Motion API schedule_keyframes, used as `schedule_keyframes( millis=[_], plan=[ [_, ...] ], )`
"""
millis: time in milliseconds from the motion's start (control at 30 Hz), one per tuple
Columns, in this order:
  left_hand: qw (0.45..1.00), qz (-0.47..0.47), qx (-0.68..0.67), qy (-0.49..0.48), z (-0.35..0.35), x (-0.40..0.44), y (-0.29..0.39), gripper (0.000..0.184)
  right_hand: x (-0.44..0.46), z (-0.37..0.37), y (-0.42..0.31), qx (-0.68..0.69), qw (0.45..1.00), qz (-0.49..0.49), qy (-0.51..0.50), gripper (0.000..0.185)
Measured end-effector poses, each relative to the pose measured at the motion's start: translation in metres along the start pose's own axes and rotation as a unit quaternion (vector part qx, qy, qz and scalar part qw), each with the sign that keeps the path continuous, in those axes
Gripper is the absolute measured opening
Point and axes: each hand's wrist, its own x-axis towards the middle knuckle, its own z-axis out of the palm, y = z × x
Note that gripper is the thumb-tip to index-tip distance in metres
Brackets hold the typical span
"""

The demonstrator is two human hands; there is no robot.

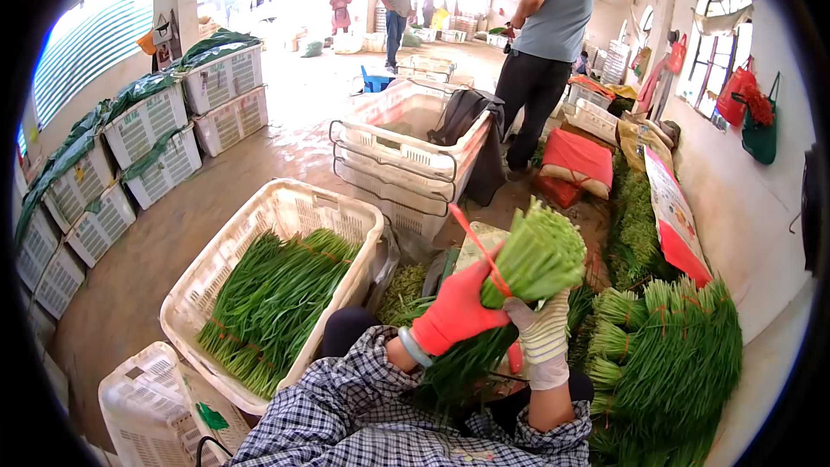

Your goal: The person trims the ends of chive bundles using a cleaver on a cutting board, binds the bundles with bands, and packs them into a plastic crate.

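Observation:
A bundle of green chives (540,251) is held up in front of me, pale cut ends pointing up and right, dark leaves hanging down toward my lap. My left hand (458,307), in a red glove, is closed around the bundle's left side. My right hand (545,329), in a white striped glove with greyish fingertips, is closed against its lower right side; some of its fingers are hidden. A red tie (495,270) crosses the bundle between the hands, and one loose end sticks up to the left.
Left of me, a white crate (259,199) holds tied chives (277,303). More bundles (666,346) are piled at my right by the wall. Stacked crates (406,156) stand ahead, and covered crates (143,134) line the left. A person (553,17) stands ahead; others are farther back.

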Motion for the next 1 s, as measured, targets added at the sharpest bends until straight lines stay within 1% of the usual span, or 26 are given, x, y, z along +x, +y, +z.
schedule_keyframes(
  millis=[33,67,100,167,200,233,267,333,367,433,467,500,533,567,600,633,667,700,733,767,833,867,900,933,967,1000],
  plan=[
    [1.000,-0.002,-0.012,0.012,0.005,0.000,0.012,0.090,0.003,0.004,-0.007,0.089,0.994,0.059,-0.006,0.101],
    [1.000,-0.002,-0.015,0.013,0.007,0.000,0.014,0.090,0.006,0.008,-0.013,0.176,0.977,0.116,-0.013,0.095],
    [1.000,-0.012,0.015,0.015,0.009,0.000,0.015,0.092,0.007,0.009,-0.018,0.141,0.984,0.108,0.008,0.088],
    [0.999,-0.022,0.044,0.020,0.011,-0.001,0.018,0.094,0.012,0.006,-0.020,0.118,0.987,0.111,0.019,0.089],
    [0.999,-0.005,0.048,0.020,0.012,-0.001,0.020,0.097,0.014,0.006,-0.020,0.099,0.988,0.112,0.033,0.090],
    [0.998,0.012,0.052,0.020,0.011,0.000,0.021,0.100,0.013,0.006,-0.021,0.140,0.983,0.101,0.058,0.088],
    [0.998,0.011,0.052,0.023,0.012,-0.002,0.015,0.100,0.013,0.001,-0.017,0.139,0.983,0.102,0.055,0.088],
    [0.998,0.003,-0.036,-0.043,0.016,-0.013,-0.008,0.100,0.019,-0.016,-0.009,0.075,0.993,0.067,0.064,0.087],
    [0.990,-0.065,-0.074,-0.105,0.014,-0.025,-0.020,0.097,0.022,-0.020,-0.018,-0.001,0.993,0.076,0.088,0.085],
    [0.953,-0.070,0.058,-0.289,0.002,-0.053,-0.065,0.086,0.027,-0.037,-0.031,-0.047,0.991,0.095,0.082,0.080],
    [0.876,-0.101,0.196,-0.430,-0.012,-0.059,-0.085,0.077,0.029,-0.047,-0.038,-0.049,0.992,0.086,0.074,0.078],
    [0.759,-0.128,0.323,-0.551,-0.028,-0.065,-0.100,0.071,0.032,-0.052,-0.053,-0.082,0.989,0.096,0.079,0.077],
    [0.790,-0.126,0.355,-0.484,-0.047,-0.069,-0.107,0.063,0.033,-0.075,-0.032,-0.127,0.988,0.047,0.078,0.085],
    [0.824,-0.162,0.393,-0.375,-0.059,-0.058,-0.099,0.065,0.034,-0.071,-0.050,-0.102,0.992,0.051,0.060,0.092],
    [0.901,-0.086,0.361,-0.223,-0.067,-0.053,-0.112,0.072,0.035,-0.064,-0.069,-0.075,0.995,0.057,0.042,0.100],
    [0.964,-0.035,0.233,-0.120,-0.073,-0.031,-0.081,0.083,0.037,-0.057,-0.069,-0.076,0.995,0.061,0.037,0.100],
    [0.992,-0.017,0.092,-0.082,-0.074,-0.014,-0.055,0.090,0.038,-0.049,-0.069,-0.105,0.994,-0.010,0.042,0.105],
    [0.998,0.002,-0.052,-0.036,-0.070,-0.001,-0.031,0.097,0.039,-0.045,-0.067,-0.121,0.991,-0.041,0.032,0.107],
    [0.990,0.047,-0.130,-0.039,-0.062,0.008,-0.010,0.105,0.039,-0.041,-0.066,-0.136,0.988,-0.072,0.023,0.109],
    [0.974,0.089,-0.207,-0.032,-0.048,0.010,0.006,0.114,0.039,-0.035,-0.066,-0.186,0.978,-0.094,0.027,0.107],
    [0.993,0.086,-0.070,-0.029,-0.010,0.006,0.025,0.125,0.031,-0.019,-0.081,-0.233,0.971,-0.051,-0.008,0.096],
    [0.968,0.031,-0.238,-0.071,0.010,0.003,0.032,0.128,0.032,-0.018,-0.072,-0.241,0.969,-0.044,-0.019,0.089],
    [0.965,0.118,-0.231,0.034,0.043,-0.005,0.015,0.128,0.032,-0.017,-0.073,-0.204,0.977,-0.043,-0.039,0.087],
    [0.965,0.107,-0.231,0.056,0.048,-0.010,0.016,0.128,0.031,-0.019,-0.075,-0.168,0.984,-0.041,-0.053,0.084],
    [0.947,0.077,-0.312,0.031,0.048,-0.013,0.020,0.128,0.032,-0.025,-0.073,-0.139,0.986,-0.043,-0.086,0.084],
    [0.918,0.048,-0.393,0.004,0.048,-0.015,0.021,0.128,0.031,-0.029,-0.070,-0.047,0.994,-0.017,-0.097,0.085]
  ],
)
